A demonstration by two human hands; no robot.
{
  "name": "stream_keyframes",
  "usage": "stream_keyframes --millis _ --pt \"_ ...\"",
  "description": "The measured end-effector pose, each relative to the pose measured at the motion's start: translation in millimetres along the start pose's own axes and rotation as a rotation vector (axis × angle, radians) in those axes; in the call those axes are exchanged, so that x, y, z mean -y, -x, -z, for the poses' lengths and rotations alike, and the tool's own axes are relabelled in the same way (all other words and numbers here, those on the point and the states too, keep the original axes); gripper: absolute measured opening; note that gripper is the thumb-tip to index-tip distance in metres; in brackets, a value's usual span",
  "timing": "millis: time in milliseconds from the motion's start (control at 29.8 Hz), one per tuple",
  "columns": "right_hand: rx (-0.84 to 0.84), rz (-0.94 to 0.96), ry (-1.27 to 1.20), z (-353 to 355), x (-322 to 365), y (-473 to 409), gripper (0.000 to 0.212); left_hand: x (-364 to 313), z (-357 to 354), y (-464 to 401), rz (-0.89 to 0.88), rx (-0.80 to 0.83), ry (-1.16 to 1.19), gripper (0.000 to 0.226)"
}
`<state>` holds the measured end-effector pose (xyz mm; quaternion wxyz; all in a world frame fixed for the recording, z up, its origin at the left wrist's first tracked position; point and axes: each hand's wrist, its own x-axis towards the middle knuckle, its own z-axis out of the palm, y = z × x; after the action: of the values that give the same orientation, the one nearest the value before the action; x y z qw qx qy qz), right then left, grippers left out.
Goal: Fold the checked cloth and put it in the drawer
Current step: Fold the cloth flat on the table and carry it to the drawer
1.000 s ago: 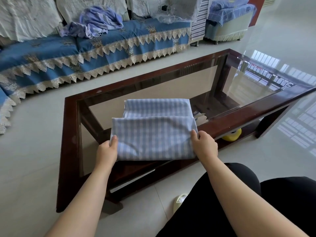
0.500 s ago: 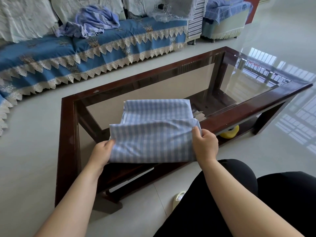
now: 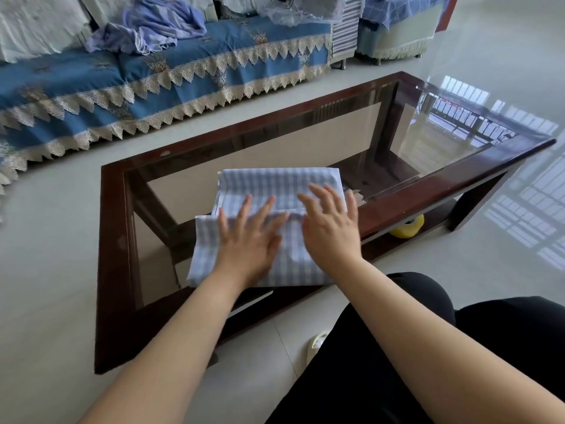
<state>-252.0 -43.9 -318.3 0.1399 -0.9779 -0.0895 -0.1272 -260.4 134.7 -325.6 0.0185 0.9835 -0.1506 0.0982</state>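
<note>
While both palms press flat | checked cloth [image 3: 276, 191] lies folded on glass coffee table [image 3: 305, 148], near edge overhanging | left hand [image 3: 249, 240] and right hand [image 3: 331, 228] spread open — holding nothing | risk: smooth glass — cloth may slide, fold shifts

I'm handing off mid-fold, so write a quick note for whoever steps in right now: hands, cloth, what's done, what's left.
Left hand: flat and open, palm down on the checked cloth, fingers spread.
Right hand: also flat and open on the cloth, beside the left hand. Neither hand grips anything.
Cloth: lies on the glass top of the coffee table, at its near edge, with the near part folded up over the far part.
Done: at least one fold is in.
Left: finish pressing and folding, then put it in the drawer. No drawer is clearly visible from here.
</note>
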Motion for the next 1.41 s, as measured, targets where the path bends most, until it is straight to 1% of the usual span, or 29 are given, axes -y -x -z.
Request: stream_keyframes --millis 34,67,101,134,201,302,369,436,469,503,536,637,704,737,771,838,905,972,1039,1106,1140,1173,1240,1274,1341,1374,1408 --pt "0.120 0.045 0.010 -7.2 3.8 0.3 0.051 -8.1 -9.6 -3.7 0.034 0.177 0.037 0.049" --pt "0.275 0.043 0.018 -16.6 3.9 2.2 0.053 -9.8 -19.3 -5.9 0.062 0.306 0.072 0.050" --pt "0.418 0.006 0.018 -25.9 0.2 4.9 0.057 -6.5 -27.1 -6.6 0.066 0.385 0.102 0.050" --pt "0.506 -0.033 0.005 -33.1 -5.5 5.3 0.059 -0.5 -31.1 -7.9 0.054 0.421 0.111 0.051" --pt "0.551 -0.049 -0.037 -37.5 -16.0 0.8 0.058 19.2 -34.0 -12.5 0.019 0.451 0.127 0.052" --pt "0.517 0.002 -0.098 -32.8 -32.7 0.2 0.051 51.3 -30.2 -7.9 0.002 0.466 0.120 0.060" --pt "0.482 0.015 -0.204 -29.6 -49.5 1.5 0.047 69.5 -30.0 -2.0 0.020 0.454 0.063 0.066" --pt "0.454 -0.001 -0.346 -24.0 -65.2 1.7 0.047 80.5 -33.1 1.4 0.073 0.431 0.049 0.058" --pt "0.450 0.018 -0.367 -20.3 -71.6 0.3 0.052 83.2 -34.4 2.2 0.096 0.420 0.081 0.054" --pt "0.458 0.069 -0.326 -15.6 -77.0 -1.6 0.059 85.5 -36.1 1.4 0.106 0.412 0.126 0.052" --pt "0.480 0.146 -0.235 -10.4 -81.9 -3.8 0.067 87.8 -37.9 -0.5 0.101 0.400 0.158 0.052" --pt "0.564 0.380 0.112 0.8 -95.6 -7.2 0.081 94.8 -39.3 -10.2 0.068 0.344 0.156 0.060" --pt "0.558 0.451 0.270 0.0 -101.8 -3.6 0.092 95.9 -38.8 -16.4 0.078 0.319 0.150 0.058" --pt "0.541 0.459 0.305 -3.3 -104.7 -0.7 0.096 95.0 -38.6 -18.5 0.085 0.302 0.157 0.057" --pt "0.502 0.462 0.316 -7.2 -106.8 2.2 0.098 94.3 -39.1 -19.7 0.087 0.285 0.162 0.055" --pt "0.333 0.498 0.297 -16.0 -111.6 4.0 0.102 94.5 -42.4 -20.4 0.090 0.255 0.175 0.049" --pt "0.188 0.550 0.277 -20.3 -115.6 0.9 0.100 96.0 -44.5 -19.8 0.107 0.228 0.236 0.047" --pt "0.153 0.614 0.239 -22.6 -121.6 -2.9 0.091 96.5 -44.7 -20.1 0.132 0.197 0.315 0.046" --pt "0.165 0.626 0.193 -23.1 -126.4 -3.1 0.086 97.4 -46.8 -19.7 0.142 0.137 0.363 0.039" --pt "0.160 0.594 0.097 -23.0 -126.1 -1.5 0.079 102.4 -49.1 -21.8 0.181 0.086 0.448 0.024" --pt "0.148 0.554 0.003 -22.7 -124.9 0.1 0.072 104.5 -47.4 -23.5 0.211 0.093 0.541 0.014" --pt "0.125 0.502 -0.102 -21.2 -122.1 2.7 0.063 106.6 -43.1 -24.7 0.239 0.137 0.665 0.006" --pt "0.094 0.363 -0.267 -17.4 -117.9 7.7 0.047 113.7 -32.1 -24.9 0.292 0.276 0.861 0.016" --pt "0.099 0.267 -0.330 -13.5 -115.9 9.1 0.041 118.8 -27.3 -23.5 0.324 0.350 0.916 0.019" --pt "0.118 0.032 -0.433 -7.2 -112.3 9.4 0.034 121.7 -12.3 -18.0 0.377 0.473 0.930 0.024" --pt "0.101 -0.063 -0.458 -6.1 -110.8 8.1 0.032 118.1 -4.7 -14.6 0.397 0.495 0.946 0.029" --pt "0.069 -0.137 -0.469 -5.8 -108.6 6.0 0.028 113.4 1.4 -10.8 0.412 0.471 0.999 0.039"
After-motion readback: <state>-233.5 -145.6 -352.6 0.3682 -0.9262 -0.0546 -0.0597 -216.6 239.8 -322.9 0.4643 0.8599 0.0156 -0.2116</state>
